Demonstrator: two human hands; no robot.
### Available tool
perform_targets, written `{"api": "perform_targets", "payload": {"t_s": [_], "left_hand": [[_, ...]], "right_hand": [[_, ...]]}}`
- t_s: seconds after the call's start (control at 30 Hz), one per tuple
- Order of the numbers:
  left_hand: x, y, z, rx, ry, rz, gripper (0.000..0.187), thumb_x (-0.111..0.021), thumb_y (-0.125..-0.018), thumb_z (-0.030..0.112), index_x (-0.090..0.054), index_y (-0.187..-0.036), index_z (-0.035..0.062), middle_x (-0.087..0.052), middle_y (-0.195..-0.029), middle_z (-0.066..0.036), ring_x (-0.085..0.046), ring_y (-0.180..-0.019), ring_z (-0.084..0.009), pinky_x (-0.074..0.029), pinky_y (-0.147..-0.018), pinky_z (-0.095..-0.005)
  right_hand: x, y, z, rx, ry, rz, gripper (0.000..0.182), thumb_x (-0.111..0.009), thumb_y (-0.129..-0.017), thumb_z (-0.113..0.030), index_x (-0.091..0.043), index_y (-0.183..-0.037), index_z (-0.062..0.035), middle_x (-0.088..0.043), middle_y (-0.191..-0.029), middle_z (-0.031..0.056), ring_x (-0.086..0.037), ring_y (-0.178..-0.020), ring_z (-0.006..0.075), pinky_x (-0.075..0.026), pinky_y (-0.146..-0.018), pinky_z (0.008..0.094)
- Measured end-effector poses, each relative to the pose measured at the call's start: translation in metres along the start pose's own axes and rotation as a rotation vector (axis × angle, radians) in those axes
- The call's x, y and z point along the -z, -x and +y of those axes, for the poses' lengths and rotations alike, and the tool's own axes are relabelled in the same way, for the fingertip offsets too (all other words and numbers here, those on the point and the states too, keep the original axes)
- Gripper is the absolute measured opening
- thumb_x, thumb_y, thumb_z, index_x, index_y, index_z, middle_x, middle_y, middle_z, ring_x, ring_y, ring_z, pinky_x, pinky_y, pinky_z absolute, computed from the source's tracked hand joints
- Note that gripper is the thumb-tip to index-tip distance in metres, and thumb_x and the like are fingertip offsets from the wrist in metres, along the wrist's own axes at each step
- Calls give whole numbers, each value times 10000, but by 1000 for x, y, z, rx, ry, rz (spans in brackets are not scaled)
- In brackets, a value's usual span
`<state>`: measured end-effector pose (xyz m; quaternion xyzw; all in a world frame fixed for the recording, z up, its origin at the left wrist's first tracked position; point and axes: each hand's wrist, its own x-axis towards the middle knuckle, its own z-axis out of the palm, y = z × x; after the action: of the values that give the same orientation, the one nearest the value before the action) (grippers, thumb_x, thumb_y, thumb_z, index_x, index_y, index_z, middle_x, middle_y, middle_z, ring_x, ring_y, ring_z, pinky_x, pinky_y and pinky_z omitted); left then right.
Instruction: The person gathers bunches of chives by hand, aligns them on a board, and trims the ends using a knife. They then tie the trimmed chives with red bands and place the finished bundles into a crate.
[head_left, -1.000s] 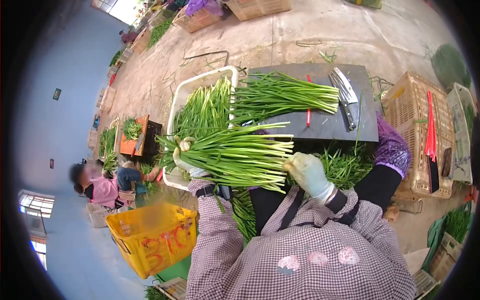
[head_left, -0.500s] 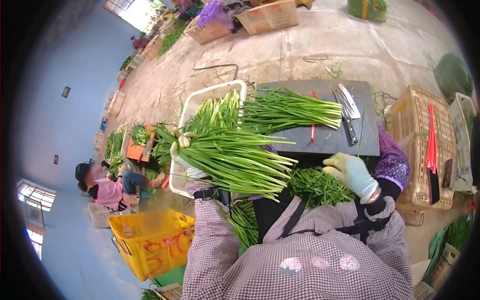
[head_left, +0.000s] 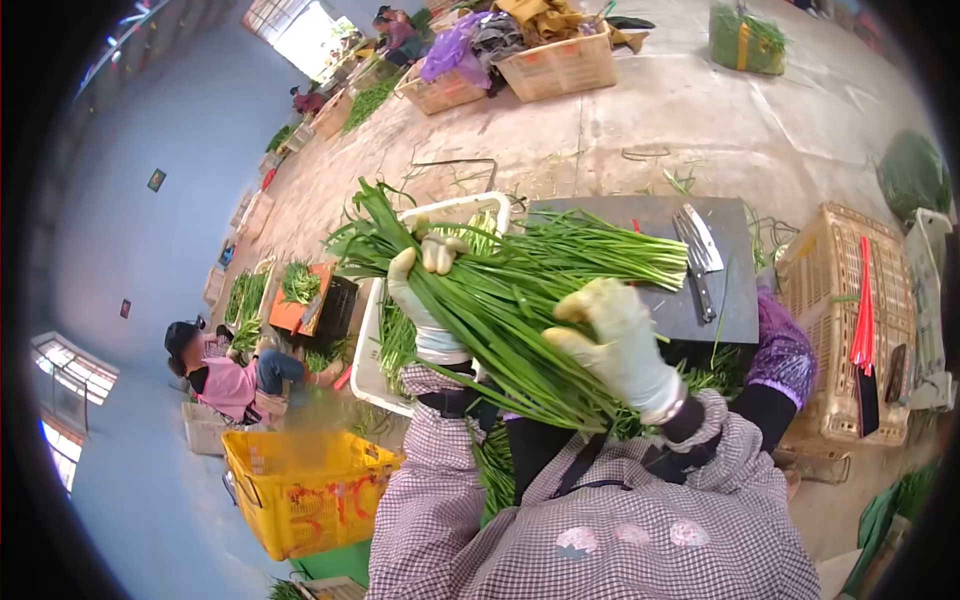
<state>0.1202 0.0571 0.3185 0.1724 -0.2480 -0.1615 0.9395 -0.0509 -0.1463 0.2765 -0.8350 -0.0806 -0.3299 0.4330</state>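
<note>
My left hand (head_left: 428, 275), in a pale glove, is closed round a large bunch of long green stalks (head_left: 500, 330), which slants down to the right across my lap. My right hand (head_left: 610, 330), also gloved, is at the right side of the bunch with thumb and fingers apart. Behind, a second pile of green stalks (head_left: 610, 248) lies on a dark board (head_left: 725, 315), beside a knife (head_left: 700, 240). A white basket (head_left: 372, 365) with more stalks stands behind my left hand, partly hidden by the bunch.
A beige crate (head_left: 800, 265) with red strips (head_left: 862, 320) on it stands at the right. The yellow crate (head_left: 310, 505) is at lower left. A seated person (head_left: 230, 375) works beside an orange board (head_left: 300, 310) at the left. Further crates (head_left: 560, 68) stand at the back.
My right hand has moved left and up to the bunch. My left hand has shifted right, and the held bunch slants more steeply. The camera view has shifted slightly.
</note>
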Motion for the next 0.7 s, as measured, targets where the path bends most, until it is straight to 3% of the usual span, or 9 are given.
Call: {"api": "perform_targets", "payload": {"t_s": [0.1, 0.17, 0.23, 0.3, 0.37, 0.43, 0.57, 0.63, 0.7], "left_hand": [[-7, 4, -21, 18, -2, 0, 424, -572, -963, 133, -606, -1331, -75, -402, -746, -9, -461, -750, -162, -490, -992, -327], [-3, 4, -22, -13, -82, 23, 451, -574, -963, 146, -594, -1356, -74, -452, -773, -24, -468, -773, -174, -485, -988, -326], [9, 6, -12, -20, -55, 10, 473, -572, -965, 157, -581, -1379, -71, -489, -809, -37, -493, -816, -181, -481, -980, -323], [25, 10, -2, -56, -60, 72, 482, -574, -966, 160, -571, -1391, -66, -496, -837, -40, -516, -852, -185, -481, -1028, -338], [48, 12, 6, -56, -34, 60, 484, -574, -968, 157, -567, -1401, -59, -502, -857, -39, -529, -870, -188, -472, -1095, -361], [69, 17, 14, -94, 0, 109, 472, -572, -967, 151, -570, -1392, -55, -502, -862, -36, -529, -870, -189, -469, -1135, -385], [94, 27, 18, -112, 113, 199, 448, -574, -969, 144, -589, -1359, -77, -495, -847, -41, -543, -831, -199, -498, -1107, -383], [105, 36, 22, -124, 130, 255, 428, -572, -975, 147, -600, -1336, -82, -490, -834, -44, -542, -811, -199, -505, -1097, -379], [112, 45, 25, -140, 46, 233, 413, -570, -975, 145, -604, -1322, -76, -486, -828, -42, -541, -820, -194, -510, -1089, -381]], "right_hand": [[-31, 3, 8, -30, 126, 36, 226, -808, -880, -265, -678, -962, -98, -633, -902, 83, -626, -913, 312, -482, -847, 457], [-34, 0, 13, -149, -200, 164, 162, -783, -891, -179, -680, -962, -76, -625, -900, 101, -623, -913, 314, -491, -852, 437], [-20, 1, 11, -271, -539, 240, 58, -707, -947, -60, -690, -1001, -43, -657, -1003, 97, -643, -990, 236, -512, -940, 352], [-5, -3, 16, -164, -475, 278, 50, -675, -989, -54, -685, -1034, -34, -679, -1115, 89, -648, -1030, 196, -515, -984, 333], [13, -6, 0, -393, -947, 280, 92, -629, -1056, -94, -664, -1094, -18, -698, -1227, 131, -678, -1089, 180, -511, -1044, 328], [30, -3, -4, -456, -1123, 215, 108, -619, -1067, -105, -666, -1110, -18, -701, -1255, 157, -687, -1116, 181, -507, -1061, 332], [25, 5, 8, -373, -983, 28, 129, -614, -1058, -88, -673, -1140, -8, -698, -1273, 155, -670, -1152, 175, -508, -1067, 340], [17, 7, 12, -398, -885, -68, 130, -608, -1054, -76, -688, -1127, -3, -699, -1271, 105, -656, -1124, 152, -517, -1052, 333], [-7, 12, 24, -437, -825, 56, 109, -647, -1024, -79, -702, -1092, -13, -711, -1168, 79, -675, -1024, 151, -547, -936, 318]]}}
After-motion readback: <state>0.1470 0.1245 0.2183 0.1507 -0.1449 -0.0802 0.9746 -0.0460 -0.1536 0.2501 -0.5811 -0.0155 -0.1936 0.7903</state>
